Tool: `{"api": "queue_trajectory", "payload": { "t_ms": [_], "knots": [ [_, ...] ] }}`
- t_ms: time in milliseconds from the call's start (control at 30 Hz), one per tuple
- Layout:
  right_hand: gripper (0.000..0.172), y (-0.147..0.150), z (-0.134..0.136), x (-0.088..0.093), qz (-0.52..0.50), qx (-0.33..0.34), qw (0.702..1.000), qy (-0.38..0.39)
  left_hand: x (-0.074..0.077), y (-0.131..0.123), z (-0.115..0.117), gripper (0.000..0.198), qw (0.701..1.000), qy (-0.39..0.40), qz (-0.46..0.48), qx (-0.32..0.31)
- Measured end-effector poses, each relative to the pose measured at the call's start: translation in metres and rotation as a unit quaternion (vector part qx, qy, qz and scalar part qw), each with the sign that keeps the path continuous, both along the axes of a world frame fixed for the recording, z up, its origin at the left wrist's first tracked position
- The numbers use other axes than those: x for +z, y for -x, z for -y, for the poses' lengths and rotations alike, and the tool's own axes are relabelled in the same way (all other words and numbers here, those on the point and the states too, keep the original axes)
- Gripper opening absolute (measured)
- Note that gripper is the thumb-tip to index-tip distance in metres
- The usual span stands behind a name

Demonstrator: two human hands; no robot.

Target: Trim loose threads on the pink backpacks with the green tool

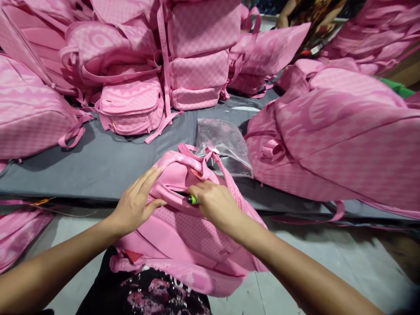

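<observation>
A pink backpack (183,232) lies against my body, its top leaning on the edge of the grey table (108,162). My left hand (136,203) rests on its upper left side, fingers stretched along the fabric and thumb pressing near a dark opening. My right hand (215,203) is closed on a small green lighter (192,200), held at that opening below the carry handle (190,159).
Many pink backpacks are piled on the table at the back (197,57), left (29,109) and right (341,131). A clear plastic bag (226,144) lies just behind my backpack. Another person (311,17) is partly visible at the far back right.
</observation>
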State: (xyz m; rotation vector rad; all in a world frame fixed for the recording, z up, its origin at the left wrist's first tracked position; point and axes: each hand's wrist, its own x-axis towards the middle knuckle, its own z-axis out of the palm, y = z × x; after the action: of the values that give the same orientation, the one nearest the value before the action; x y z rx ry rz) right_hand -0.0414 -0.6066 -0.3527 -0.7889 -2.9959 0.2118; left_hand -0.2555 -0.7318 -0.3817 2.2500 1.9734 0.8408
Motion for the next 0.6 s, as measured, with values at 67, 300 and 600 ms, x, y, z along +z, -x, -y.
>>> {"api": "queue_trajectory", "payload": {
  "t_ms": [67, 300, 600],
  "knots": [
    [0.008, 0.003, -0.001, -0.001, 0.017, 0.006, 1.000, 0.009, -0.001, 0.000, -0.002, 0.080, 1.000, 0.002, 0.004, 0.004],
    [0.009, 0.012, -0.001, 0.018, 0.046, 0.014, 0.999, 0.022, -0.002, 0.001, -0.001, 0.099, 0.998, 0.025, 0.053, 0.036],
    [0.030, 0.050, 0.001, 0.028, -0.044, 0.113, 0.991, 0.048, -0.005, 0.015, -0.002, 0.089, 0.989, 0.096, 0.076, 0.081]
  ]
}}
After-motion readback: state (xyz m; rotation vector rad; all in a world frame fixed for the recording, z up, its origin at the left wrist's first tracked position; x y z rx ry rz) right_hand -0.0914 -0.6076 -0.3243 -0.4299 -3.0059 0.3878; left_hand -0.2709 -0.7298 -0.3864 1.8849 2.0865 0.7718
